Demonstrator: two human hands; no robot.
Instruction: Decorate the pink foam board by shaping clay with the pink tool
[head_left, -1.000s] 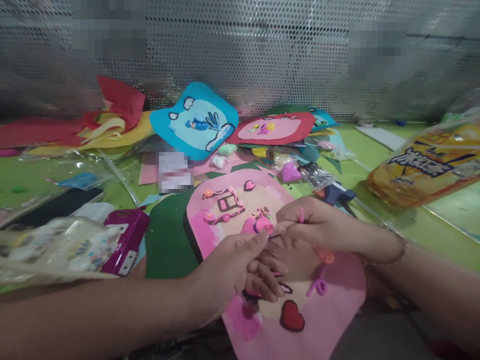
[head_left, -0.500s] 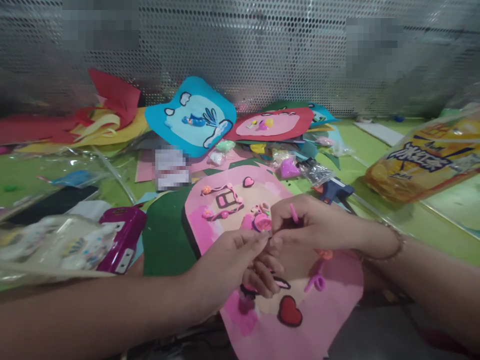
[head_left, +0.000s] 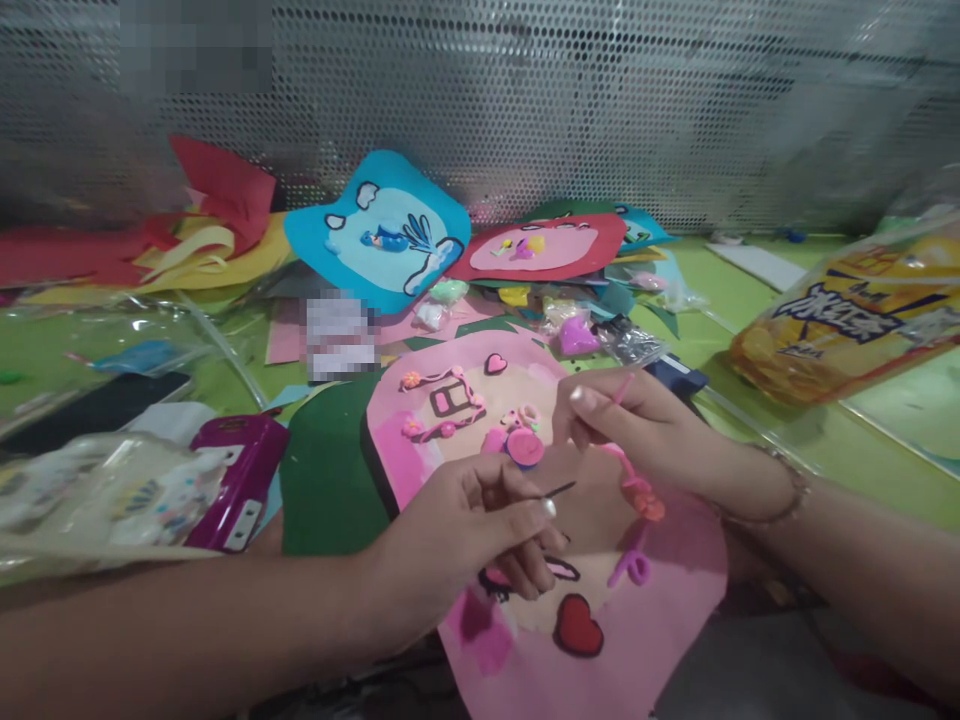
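Between the thumb and forefinger of my left hand point(head_left: 495, 525) is a thin dark strand point(head_left: 559, 490), its tip pointing right. My right hand point(head_left: 630, 425) is closed, with a slim pink stick point(head_left: 624, 386) poking out above its fingers; the rest of the stick is hidden. Both hands hover over a pink paper board point(head_left: 592, 665) with a beige centre. On it are a round pink clay piece point(head_left: 525, 448), a red heart point(head_left: 578, 626) edged in black, a small pink heart point(head_left: 495, 364), an orange clay flower point(head_left: 649, 505) and a purple curl point(head_left: 637, 568).
Green card point(head_left: 330, 480) lies under the board's left side. A magenta case point(head_left: 247, 460), a clear pouch point(head_left: 120, 490) and a dark phone point(head_left: 97, 410) are at left. Behind stand a blue paper picture point(head_left: 315, 240) and small clay bags point(head_left: 577, 335). A drink bottle point(head_left: 840, 320) lies at right.
My hands have moved apart: the right went slightly up and right, and the left turned a little. The dark strand now shows in my left fingers, and more of the board is uncovered.
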